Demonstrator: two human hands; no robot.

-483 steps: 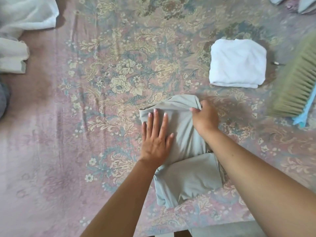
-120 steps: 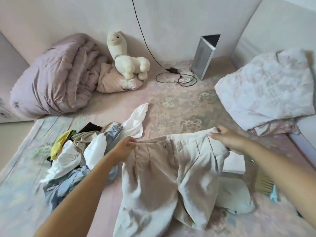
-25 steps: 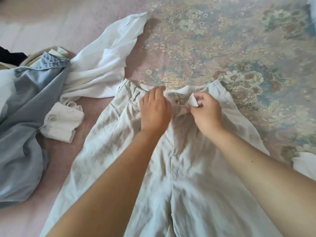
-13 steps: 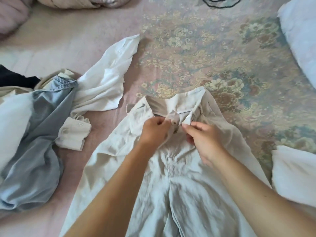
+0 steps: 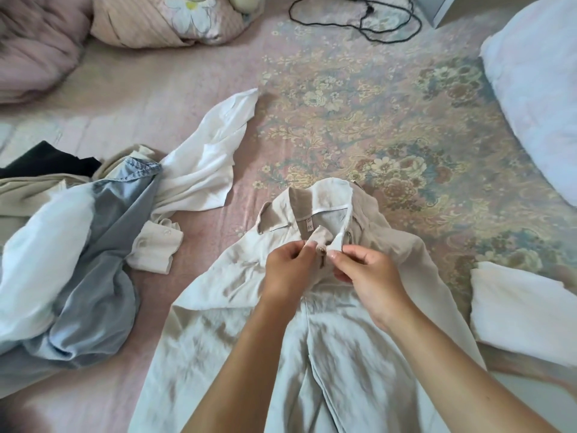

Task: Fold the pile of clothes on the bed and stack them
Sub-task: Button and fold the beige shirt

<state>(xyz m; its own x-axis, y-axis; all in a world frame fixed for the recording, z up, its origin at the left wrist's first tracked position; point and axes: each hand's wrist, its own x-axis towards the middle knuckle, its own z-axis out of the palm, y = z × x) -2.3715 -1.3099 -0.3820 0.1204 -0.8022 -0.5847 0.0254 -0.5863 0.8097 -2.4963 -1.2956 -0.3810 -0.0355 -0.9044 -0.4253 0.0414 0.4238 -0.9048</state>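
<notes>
My left hand (image 5: 288, 270) pinches one flap of the trousers' (image 5: 312, 354) waistband and my right hand (image 5: 368, 276) pinches the other, at the button (fingers curled tight on the cloth). The trousers lie flat on the bed (image 5: 359, 126) before me, the pile of clothes (image 5: 78, 245) to my left.

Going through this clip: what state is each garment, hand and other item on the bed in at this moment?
Beige trousers: spread flat, unfolded, waistband open.
Left hand: pinching the button flap.
Right hand: pinching the opposite flap.
White shirt: crumpled, unfolded.
Denim garment: heaped, unfolded.
White stack: folded.
Cable: loosely coiled.
</notes>
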